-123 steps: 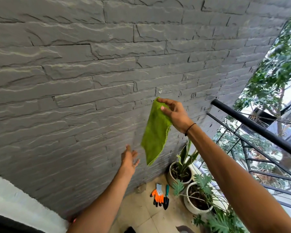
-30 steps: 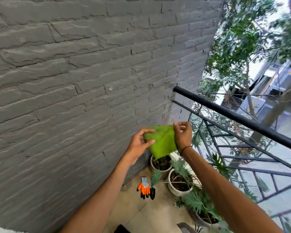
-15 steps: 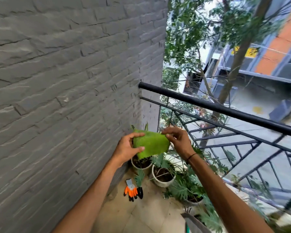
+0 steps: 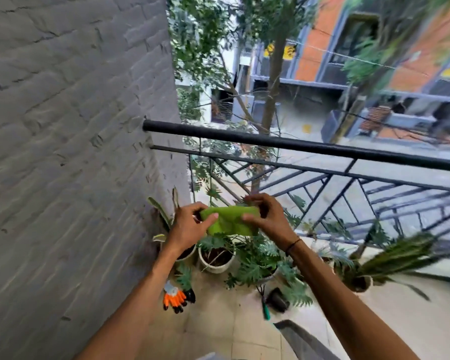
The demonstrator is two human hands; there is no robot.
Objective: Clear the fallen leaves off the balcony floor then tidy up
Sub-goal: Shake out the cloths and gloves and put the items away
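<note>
A folded green cloth is held in the air between both hands, above the potted plants. My left hand pinches its left end with thumb and fingers. My right hand grips its right end, fingers curled over the top edge. The tiled balcony floor lies far below. No fallen leaves show clearly on it.
A grey stone wall fills the left. A black railing crosses ahead. White pots with plants stand along the railing base. Orange gardening gloves and a small green-handled tool lie on the tiles. A grey object sits at the bottom edge.
The view has swung right, from the wall toward the railing and street. The cloth, first hanging from my right hand alone, is now folded smaller and held by both hands.
</note>
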